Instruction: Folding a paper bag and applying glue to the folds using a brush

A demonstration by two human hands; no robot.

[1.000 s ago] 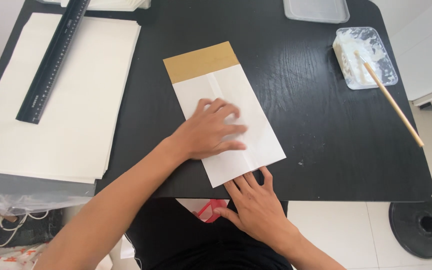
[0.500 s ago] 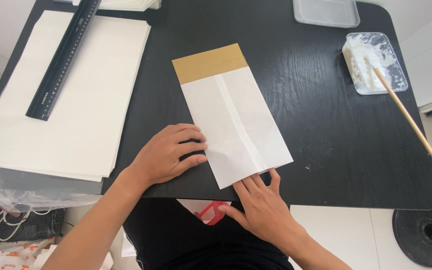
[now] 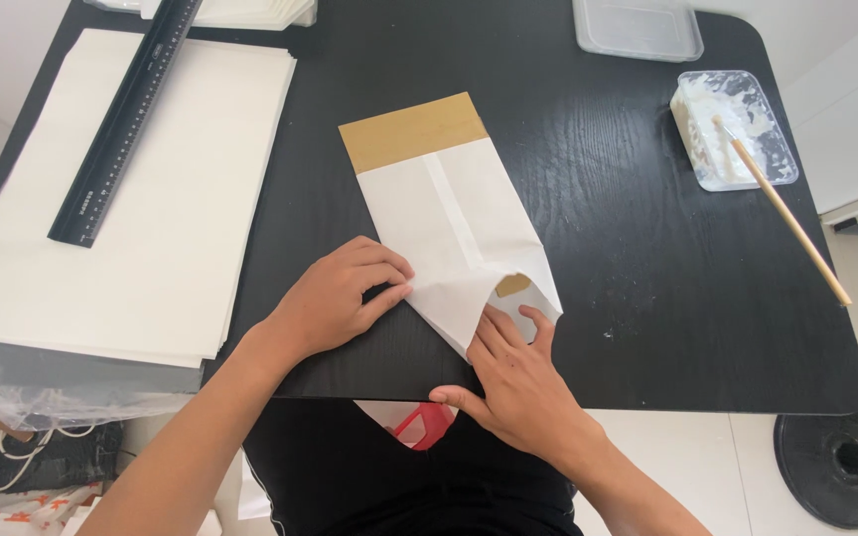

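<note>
The left hand lies on the black table with its fingers curled half shut, the fingertips pressing on the left near edge of the white paper bag. It grips nothing; it only pins the paper flat. The right hand is open and fairly flat, fingers spread a little, its tips on the near end of the bag, where one corner is lifted and opened so that a brown patch of the inside shows. Whether the fingertips slip under the fold or rest on top of it is hard to tell.

The bag lies near the middle of the table, slanted, with a brown band across its far end and a crease down its length. Its near end reaches close to the table's front edge, between the two hands.

A red and white thing under the table edge is mostly hidden by the right hand and the table, so its kind is unclear.

To the left a stack of large white sheets covers that side of the table, with a black ruler lying slantwise on it. At the far right a clear tray holds white paste, and a wooden brush leans out of it over the table. Another clear tub is cut off by the top edge. Nothing lies between the hands and the bag.
</note>
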